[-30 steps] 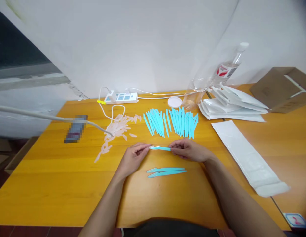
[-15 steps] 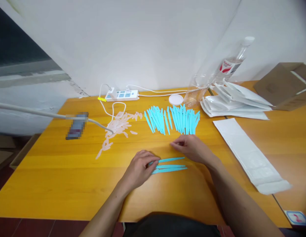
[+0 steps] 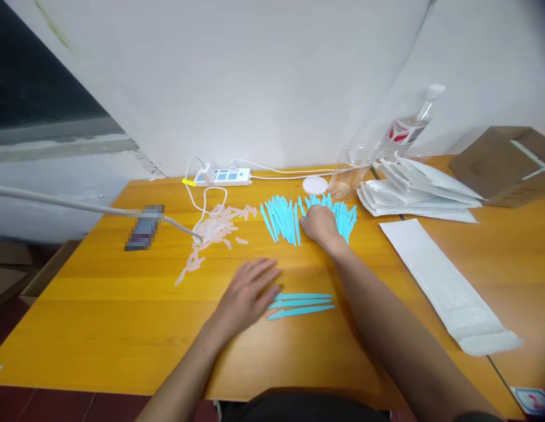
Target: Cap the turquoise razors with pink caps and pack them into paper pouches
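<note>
Big fan of slim turquoise plastic sticks (image 3: 283, 218) spread out at the far side of the table, tips pointing away — plus three finished turquoise pieces (image 3: 299, 305) lying flat, parallel, stacked close together nearer the front edge.

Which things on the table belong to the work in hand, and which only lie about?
In use: right hand on the blue sticks pile; left hand beside three laid-out blue sticks.
Lying about: pink caps, power strip, bottle, white pouches, cardboard box.
</note>
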`<action>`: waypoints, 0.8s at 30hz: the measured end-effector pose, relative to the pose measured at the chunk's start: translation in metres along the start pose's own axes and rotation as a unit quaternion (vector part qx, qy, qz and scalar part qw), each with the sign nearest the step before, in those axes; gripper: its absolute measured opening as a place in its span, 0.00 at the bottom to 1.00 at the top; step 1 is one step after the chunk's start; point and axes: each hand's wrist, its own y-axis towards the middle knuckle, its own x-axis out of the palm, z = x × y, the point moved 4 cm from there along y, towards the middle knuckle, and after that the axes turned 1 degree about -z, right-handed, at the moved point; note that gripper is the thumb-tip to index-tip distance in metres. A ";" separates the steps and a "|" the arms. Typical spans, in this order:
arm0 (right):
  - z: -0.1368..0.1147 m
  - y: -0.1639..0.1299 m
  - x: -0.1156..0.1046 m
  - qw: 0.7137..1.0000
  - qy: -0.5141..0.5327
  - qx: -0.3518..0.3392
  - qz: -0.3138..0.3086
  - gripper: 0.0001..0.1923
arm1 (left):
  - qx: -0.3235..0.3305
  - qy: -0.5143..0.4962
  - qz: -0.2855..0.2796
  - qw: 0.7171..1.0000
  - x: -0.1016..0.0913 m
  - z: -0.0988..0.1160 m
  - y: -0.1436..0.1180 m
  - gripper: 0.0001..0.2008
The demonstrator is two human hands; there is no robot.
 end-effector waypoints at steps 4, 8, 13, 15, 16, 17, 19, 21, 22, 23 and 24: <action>0.001 0.012 -0.001 1.000 0.011 0.011 -0.016 0.18 | -0.083 0.104 0.054 0.990 -0.027 -0.058 0.017 0.17; 0.001 0.015 -0.005 1.000 0.016 0.017 -0.015 0.18 | -0.104 0.203 0.015 0.973 -0.034 -0.082 0.036 0.16; 0.004 0.010 -0.007 1.000 0.004 0.017 0.016 0.18 | -0.091 0.189 -0.009 0.978 -0.033 -0.074 0.046 0.14; 0.003 0.009 -0.006 1.000 0.001 0.010 0.018 0.17 | -0.089 0.163 -0.017 0.982 -0.032 -0.069 0.045 0.12; 0.002 0.009 -0.006 1.000 0.000 0.007 0.019 0.16 | -0.095 0.149 -0.020 0.984 -0.032 -0.068 0.044 0.11; 0.002 0.009 -0.006 1.000 -0.002 0.004 0.020 0.16 | -0.104 0.134 -0.023 0.985 -0.031 -0.067 0.043 0.11; 0.001 0.010 -0.006 1.000 -0.003 0.002 0.022 0.15 | -0.122 0.103 -0.019 0.987 -0.029 -0.065 0.040 0.11; 0.002 0.011 -0.007 1.000 -0.001 0.004 0.021 0.15 | -0.127 0.079 -0.009 0.989 -0.027 -0.063 0.038 0.12; 0.004 0.012 -0.007 1.000 0.000 0.005 0.020 0.15 | -0.124 0.072 -0.003 0.990 -0.025 -0.062 0.037 0.13; 0.005 0.013 -0.007 1.000 0.002 0.007 0.018 0.15 | -0.120 0.066 0.001 0.991 -0.024 -0.061 0.036 0.14; 0.007 0.013 -0.007 1.000 0.004 0.010 0.018 0.16 | -0.116 0.060 0.004 0.991 -0.022 -0.060 0.035 0.15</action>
